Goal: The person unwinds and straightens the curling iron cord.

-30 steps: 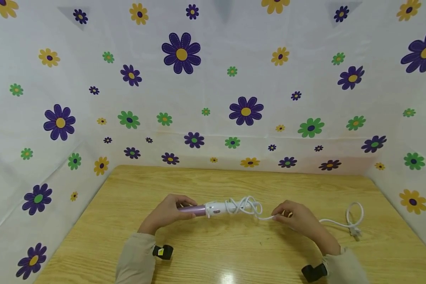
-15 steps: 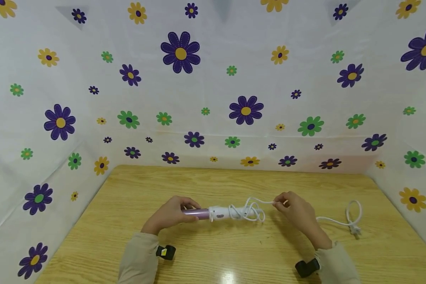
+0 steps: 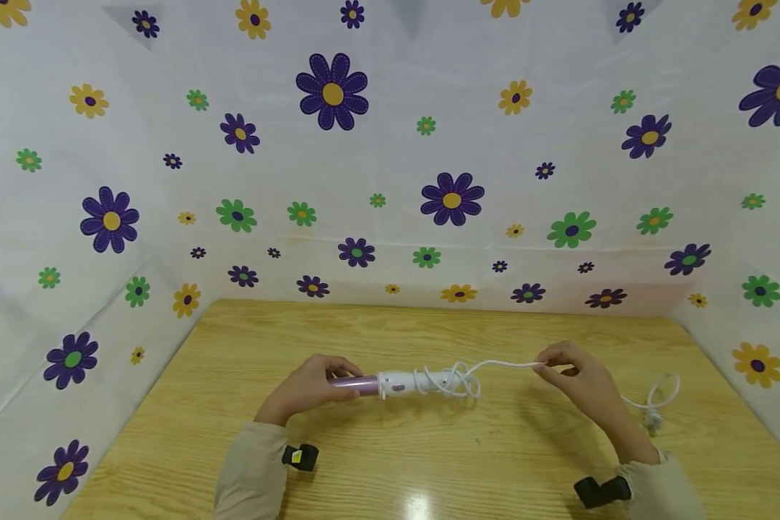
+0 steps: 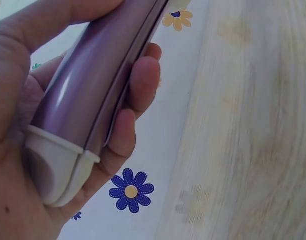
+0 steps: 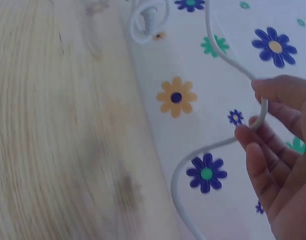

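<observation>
A curling iron with a purple barrel and white handle lies sideways in front of me. My left hand grips its barrel, fingers and thumb wrapped around. In the left wrist view the purple barrel ends in a white split tip by the palm. Loose loops of white power cord tangle around the handle. From them the cord runs right to my right hand, which pinches it between thumb and fingertips. The right wrist view shows the cord bending through the fingers.
Beyond the right hand, the cord's far end curls in a loop with a white plug on the wooden table. A white flowered cloth stands around the table's back and sides.
The right hand has moved up, then out to the right, drawing a longer stretch of cord away from the handle. The left hand keeps its grip on the curling iron, nearly still.
</observation>
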Demonstrator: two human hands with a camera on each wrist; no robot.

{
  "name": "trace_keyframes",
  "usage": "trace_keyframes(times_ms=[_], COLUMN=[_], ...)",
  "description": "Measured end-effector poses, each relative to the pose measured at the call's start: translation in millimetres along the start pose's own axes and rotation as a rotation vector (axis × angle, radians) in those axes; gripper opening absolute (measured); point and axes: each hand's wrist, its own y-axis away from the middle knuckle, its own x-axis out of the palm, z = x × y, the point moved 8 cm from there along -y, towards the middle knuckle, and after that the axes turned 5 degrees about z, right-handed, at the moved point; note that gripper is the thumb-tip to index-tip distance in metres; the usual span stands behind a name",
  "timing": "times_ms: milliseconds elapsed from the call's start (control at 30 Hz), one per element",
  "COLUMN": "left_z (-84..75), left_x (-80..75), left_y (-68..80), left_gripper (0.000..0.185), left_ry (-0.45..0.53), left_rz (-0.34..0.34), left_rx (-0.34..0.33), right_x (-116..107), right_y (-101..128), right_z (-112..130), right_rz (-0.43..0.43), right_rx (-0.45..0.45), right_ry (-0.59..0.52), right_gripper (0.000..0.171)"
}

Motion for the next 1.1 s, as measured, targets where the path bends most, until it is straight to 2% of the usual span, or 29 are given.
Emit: trace_keyframes(times_ms=[100,200,467,667,867,1100], left_z=[1.0,2.3,4.3,4.9,5.8,2.7], left_x=[-3.9,-6.7,-6.3,-5.6,-4.8,-6.2], left_y=[-0.1,-0.1,0.7,1.9,1.9,2.0], left_gripper=[0.032,0.032,0.033,0.033,0.033,0.033], left_ry=[-0.005,-0.005,0.012,0.032,0.030,0.029], left_rz=[-0.020,-0.031,-0.032,-0.035,-0.035,-0.036], left_rx=[0.007,0.003,-0.006,-0.011,-0.008,-0.007], right_x=[-7,-9,-8,-3,0,-4], right_y=[4,10,18,13,11,9], right_z=[-6,-13,-41,-51,-51,-40], right_rz=[0.020,0.062,0.103,0.109,0.103,0.090], right_rx=[-0.081,-0.135,-0.064,-0.058,-0.065,-0.047], right_ry=[-0.054,-0.087,-0.035,-0.046,-0.080,-0.081], right_gripper=[0.004,0.005,0.004,0.005,0.004,0.016])
